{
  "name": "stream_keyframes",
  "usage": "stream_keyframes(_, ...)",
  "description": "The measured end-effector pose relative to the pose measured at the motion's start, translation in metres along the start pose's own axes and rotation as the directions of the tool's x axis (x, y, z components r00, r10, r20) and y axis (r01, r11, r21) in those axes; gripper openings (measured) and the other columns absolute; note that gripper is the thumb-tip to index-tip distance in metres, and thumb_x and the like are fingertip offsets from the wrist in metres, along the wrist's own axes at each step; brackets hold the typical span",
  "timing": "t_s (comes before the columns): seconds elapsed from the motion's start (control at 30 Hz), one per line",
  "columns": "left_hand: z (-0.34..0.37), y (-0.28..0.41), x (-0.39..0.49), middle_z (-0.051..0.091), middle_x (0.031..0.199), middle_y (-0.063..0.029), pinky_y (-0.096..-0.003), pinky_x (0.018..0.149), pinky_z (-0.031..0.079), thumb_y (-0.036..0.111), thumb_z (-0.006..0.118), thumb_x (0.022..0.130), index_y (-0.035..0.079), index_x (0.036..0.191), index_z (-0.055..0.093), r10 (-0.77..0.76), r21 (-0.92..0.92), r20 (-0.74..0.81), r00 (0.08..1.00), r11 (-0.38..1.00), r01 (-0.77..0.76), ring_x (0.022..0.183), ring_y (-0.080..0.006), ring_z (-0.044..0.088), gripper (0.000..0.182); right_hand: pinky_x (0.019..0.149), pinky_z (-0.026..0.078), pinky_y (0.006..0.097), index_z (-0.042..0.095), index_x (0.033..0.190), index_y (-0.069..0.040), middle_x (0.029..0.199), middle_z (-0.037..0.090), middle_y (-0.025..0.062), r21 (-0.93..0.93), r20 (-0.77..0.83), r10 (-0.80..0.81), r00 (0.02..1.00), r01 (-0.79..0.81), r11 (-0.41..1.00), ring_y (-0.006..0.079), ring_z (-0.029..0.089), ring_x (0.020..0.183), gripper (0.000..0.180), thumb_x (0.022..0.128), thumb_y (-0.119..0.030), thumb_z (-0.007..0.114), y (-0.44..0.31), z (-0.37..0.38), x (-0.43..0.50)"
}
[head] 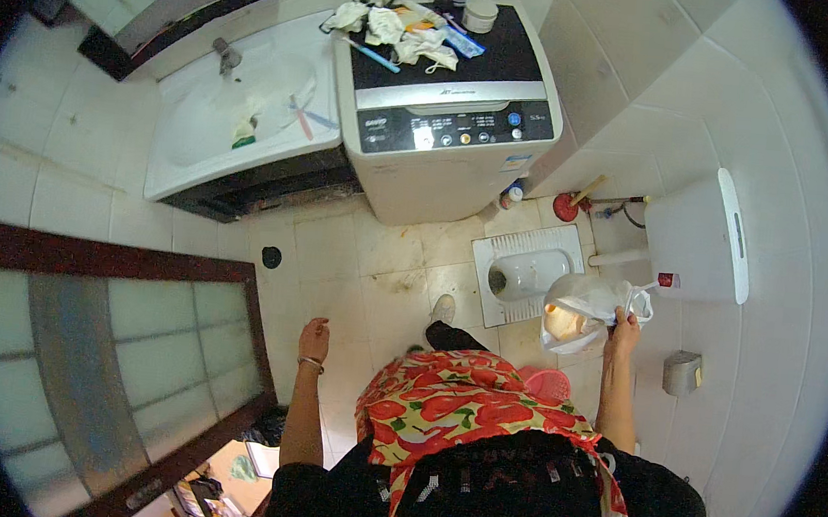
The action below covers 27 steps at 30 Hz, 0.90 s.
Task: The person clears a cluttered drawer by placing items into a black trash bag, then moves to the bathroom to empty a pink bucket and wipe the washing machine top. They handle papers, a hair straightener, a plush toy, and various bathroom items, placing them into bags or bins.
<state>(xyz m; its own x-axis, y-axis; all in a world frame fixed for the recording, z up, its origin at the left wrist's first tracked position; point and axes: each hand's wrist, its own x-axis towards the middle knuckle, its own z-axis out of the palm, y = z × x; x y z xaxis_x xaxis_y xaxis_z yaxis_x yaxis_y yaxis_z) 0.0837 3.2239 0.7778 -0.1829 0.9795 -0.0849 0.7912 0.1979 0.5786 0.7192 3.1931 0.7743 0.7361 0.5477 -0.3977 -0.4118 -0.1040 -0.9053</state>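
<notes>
My right hand (626,330) grips the edge of a white plastic bag (586,297), whose mouth faces up and shows crumpled pale paper inside. The bag hangs beside and partly over a squat toilet (530,268) set in the tiled floor. My left hand (314,338), a bracelet at its wrist, hangs over the floor on the left with nothing in it, its fingers slightly curled. A pink plastic basket (548,383) stands below the bag, partly hidden by my red-patterned apron (461,401).
Ahead stands a washing machine (435,180) with cloths, toothbrushes and jars on top, beside a white sink (183,131). A red plunger (565,207) and a bottle (511,197) are near the wall. A cistern (693,237) and metal paper holder (682,373) are at right, a framed glass door (159,348) at left.
</notes>
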Motion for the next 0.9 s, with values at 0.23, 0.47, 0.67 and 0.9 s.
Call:
stream_keyframes(0.23, -0.018, 0.124, 0.118, 0.054, 0.074, -0.0118, -0.0342, 0.069, 0.043, 0.011, 0.051, 0.080, 0.005, 0.099, 0.057, 0.235, 0.008, -0.056, 0.970, 0.972, -0.235, 0.069, -0.0245, 0.051, 0.020, 0.047, 0.040, 0.0230, 0.055, 0.087, -0.004, 0.077, 0.057, 0.0023, -0.070, -0.073, 0.014, 0.997, -0.019, 0.997, 0.0111, 0.051, 0.059, 0.010, 0.079, -0.010, 0.059, -0.019, 0.033, 0.035)
stream_keyframes(0.47, -0.048, 0.246, 0.244, 0.056, 0.088, -0.0125, -0.0371, 0.077, 0.040, 0.009, 0.052, 0.078, 0.006, 0.098, 0.058, 0.615, 0.115, -0.085, 0.784, 0.788, -0.605, 0.084, -0.0271, 0.051, 0.021, 0.047, 0.038, 0.0227, 0.055, 0.088, -0.005, 0.073, 0.056, 0.0004, -0.088, -0.097, -0.023, 0.995, 0.014, 0.996, 0.0098, 0.051, 0.059, 0.012, 0.079, -0.012, 0.059, -0.033, 0.089, 0.046)
stream_keyframes(0.67, -0.056, 0.297, 0.350, 0.055, 0.095, -0.0127, -0.0388, 0.082, 0.038, 0.009, 0.054, 0.076, 0.005, 0.099, 0.057, 0.687, 0.035, -0.109, 0.718, 0.725, -0.688, 0.090, -0.0309, 0.049, 0.023, 0.048, 0.038, 0.0231, 0.054, 0.089, -0.004, 0.074, 0.056, 0.0008, -0.030, -0.188, -0.022, 0.982, 0.017, 0.999, 0.0102, 0.052, 0.059, 0.014, 0.078, -0.011, 0.060, -0.017, 0.110, 0.057)
stream_keyframes(0.9, -0.114, 0.315, 0.488, 0.054, 0.099, -0.0144, -0.0377, 0.085, 0.038, 0.015, 0.059, 0.075, 0.003, 0.098, 0.056, 0.634, 0.067, -0.268, 0.726, 0.764, -0.642, 0.098, -0.0296, 0.048, 0.026, 0.042, 0.034, 0.0231, 0.053, 0.097, -0.002, 0.071, 0.054, 0.0017, -0.116, -0.421, 0.029, 0.907, -0.085, 0.990, 0.0094, 0.044, 0.050, 0.027, 0.075, -0.012, 0.064, -0.006, 0.114, 0.038)
